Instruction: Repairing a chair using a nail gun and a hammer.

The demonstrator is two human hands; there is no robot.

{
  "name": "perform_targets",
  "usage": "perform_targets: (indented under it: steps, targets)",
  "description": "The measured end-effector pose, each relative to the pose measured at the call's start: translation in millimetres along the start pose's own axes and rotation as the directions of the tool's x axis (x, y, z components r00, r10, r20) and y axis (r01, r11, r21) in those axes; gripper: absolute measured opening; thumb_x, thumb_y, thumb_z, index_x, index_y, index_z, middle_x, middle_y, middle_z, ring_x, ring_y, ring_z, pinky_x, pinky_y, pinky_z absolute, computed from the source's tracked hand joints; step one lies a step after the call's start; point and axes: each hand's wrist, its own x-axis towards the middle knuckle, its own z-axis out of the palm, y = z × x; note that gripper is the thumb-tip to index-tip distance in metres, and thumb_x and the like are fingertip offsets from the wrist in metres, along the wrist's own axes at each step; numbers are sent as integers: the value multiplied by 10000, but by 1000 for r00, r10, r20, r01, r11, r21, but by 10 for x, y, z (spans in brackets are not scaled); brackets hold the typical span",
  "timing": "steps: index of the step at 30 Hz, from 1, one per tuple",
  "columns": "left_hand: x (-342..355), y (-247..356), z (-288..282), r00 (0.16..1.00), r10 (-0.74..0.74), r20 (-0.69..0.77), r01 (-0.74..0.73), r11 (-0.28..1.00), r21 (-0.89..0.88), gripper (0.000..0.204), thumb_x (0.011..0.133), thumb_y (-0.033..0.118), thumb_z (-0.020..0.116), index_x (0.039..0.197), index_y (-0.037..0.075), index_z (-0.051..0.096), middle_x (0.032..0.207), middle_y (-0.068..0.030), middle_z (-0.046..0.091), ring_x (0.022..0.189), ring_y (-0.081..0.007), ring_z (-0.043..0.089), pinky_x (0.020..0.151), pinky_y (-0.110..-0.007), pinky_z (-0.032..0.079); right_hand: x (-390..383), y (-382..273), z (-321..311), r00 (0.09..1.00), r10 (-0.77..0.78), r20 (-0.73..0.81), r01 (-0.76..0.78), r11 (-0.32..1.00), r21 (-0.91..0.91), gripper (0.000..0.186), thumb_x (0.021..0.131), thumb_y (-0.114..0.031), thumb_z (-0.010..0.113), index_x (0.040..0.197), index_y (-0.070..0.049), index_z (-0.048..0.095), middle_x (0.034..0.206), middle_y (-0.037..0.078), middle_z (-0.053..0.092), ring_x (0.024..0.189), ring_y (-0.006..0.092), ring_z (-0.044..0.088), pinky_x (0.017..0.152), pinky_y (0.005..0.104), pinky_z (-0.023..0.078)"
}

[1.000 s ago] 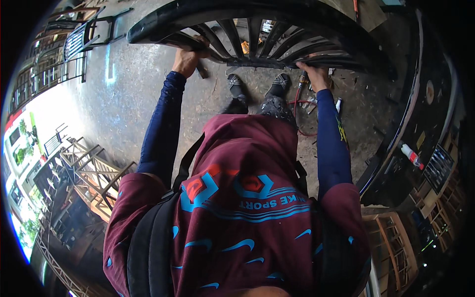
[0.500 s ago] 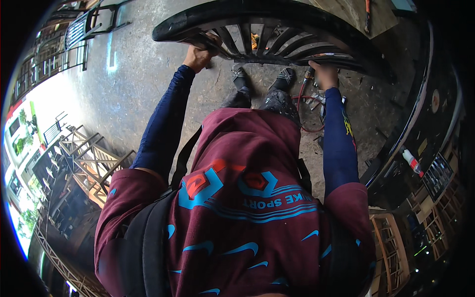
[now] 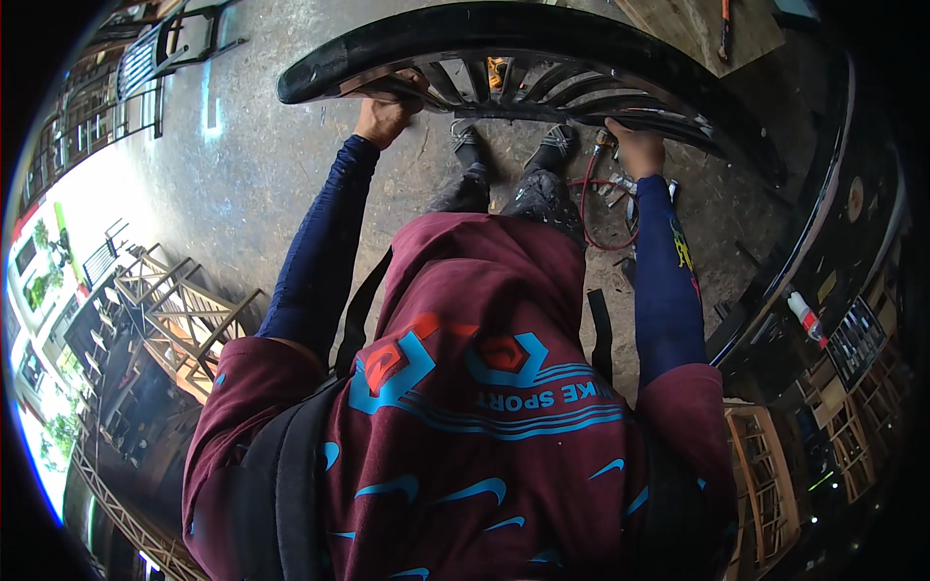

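A large black arched frame (image 3: 484,27) with slats fanning out inside it is held up in front of me, above my feet. Its thick curved rim is on the far side, and the straighter lower rail is nearer to me. My left hand (image 3: 389,116) is closed round the frame near its left end, fingers partly hidden behind it. The right hand (image 3: 639,152), slightly blurred, grips the lower rail right of the middle. Through the slats an orange-yellow object (image 3: 497,73) shows on the floor.
A red hose (image 3: 584,198) with a metal fitting curls on the concrete floor by my right foot. Far right, a wooden board (image 3: 678,24) carries an orange-handled tool (image 3: 725,29). A long black curved surface (image 3: 823,252) lies along the right. Wooden frames (image 3: 184,310) stand at left.
The arched frame has tilted a little, so its broad outer rim shows more and its slats look narrower. Its left end has shifted slightly left; both hands keep their hold.
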Motion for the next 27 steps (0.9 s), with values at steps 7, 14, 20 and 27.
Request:
perform_targets:
  steps: [7, 14, 20, 27]
  targets:
    - [44, 0, 26, 1000, 26, -12, -25, 997, 67, 98, 848, 116, 590, 930, 62, 592, 896, -64, 604, 852, -242, 590, 806, -323, 469, 95, 205, -5, 998, 3, 57, 2, 997, -81, 488, 775, -444, 766, 1092, -81, 692, 1129, 122, 689, 1042, 327, 644, 921, 394, 479]
    - [57, 51, -23, 991, -134, 9, 134, 980, -147, 119, 812, 87, 584, 928, 63, 584, 890, -53, 602, 841, -212, 587, 784, -315, 465, 51, -11, 8, 999, -29, 21, 28, 1000, 12, 327, 791, -238, 765, 1013, -21, 664, 971, 90, 708, 906, 231, 670, 836, 348, 512]
    - [34, 35, 30, 970, -230, 79, 235, 970, -58, 204, 751, 90, 690, 952, 56, 694, 989, -86, 642, 971, -243, 625, 874, -344, 490, 116, 538, 40, 991, -130, -2, 130, 989, -69, 406, 798, -379, 767, 1038, -57, 710, 1045, 114, 716, 994, 291, 664, 899, 362, 492]
    - [-76, -103, 59, 994, -109, 34, 104, 988, 111, 196, 806, 126, 633, 994, 77, 658, 983, -107, 651, 905, -274, 619, 804, -377, 491, 134, 130, -236, 962, -156, 225, 156, 988, 17, 401, 837, -391, 740, 1072, -68, 713, 1086, 128, 714, 1031, 266, 666, 910, 348, 495]
